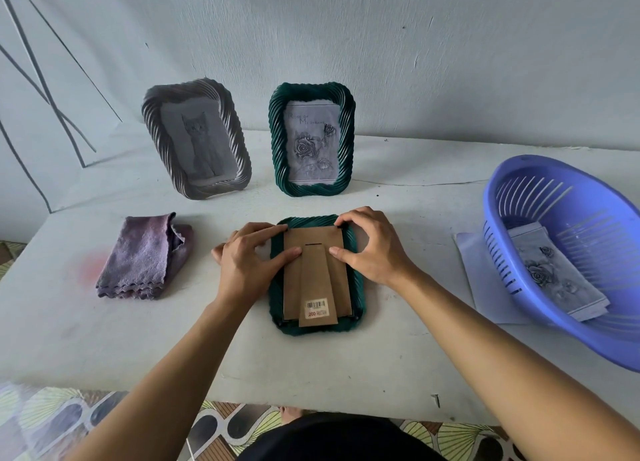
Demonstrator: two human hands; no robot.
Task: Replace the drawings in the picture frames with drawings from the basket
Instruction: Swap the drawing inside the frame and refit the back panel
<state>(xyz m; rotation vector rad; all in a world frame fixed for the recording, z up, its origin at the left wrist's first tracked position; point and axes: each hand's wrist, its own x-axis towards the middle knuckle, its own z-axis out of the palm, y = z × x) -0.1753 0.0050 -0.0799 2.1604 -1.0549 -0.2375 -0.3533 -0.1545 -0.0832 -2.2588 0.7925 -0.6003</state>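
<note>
Dark clothing fills the bottom edge, and two bare forearms reach from it over a scuffed white table [138, 339] with a faint pink stain at its left. Patterned floor tiles show below the table's front edge. A pale, cracked wall rises behind, crossed at the left by thin dark lines that are hard to make out.

At the centre a green picture frame [358, 287] lies face down, its brown cardboard backing [317, 238] and folded stand upward. The left hand [249, 256] lays its fingers over the far left corner, thumb pressing the backing. The right hand [367, 245] arches its spread fingers onto the far right corner, thumb also on the backing. Neither hand closes around anything.

Behind stand a grey frame [197, 138] with a cat drawing and a second green frame [313, 138] with a rose drawing. A folded purple cloth [145, 256] lies at the left. At the right a violet plastic basket [568, 336], cut off by the picture's edge, holds a stack of rose drawings [554, 277] and rests on a paper sheet [474, 270].

Whatever the face-down frame holds is hidden, and the count of sheets in the basket cannot be told.
</note>
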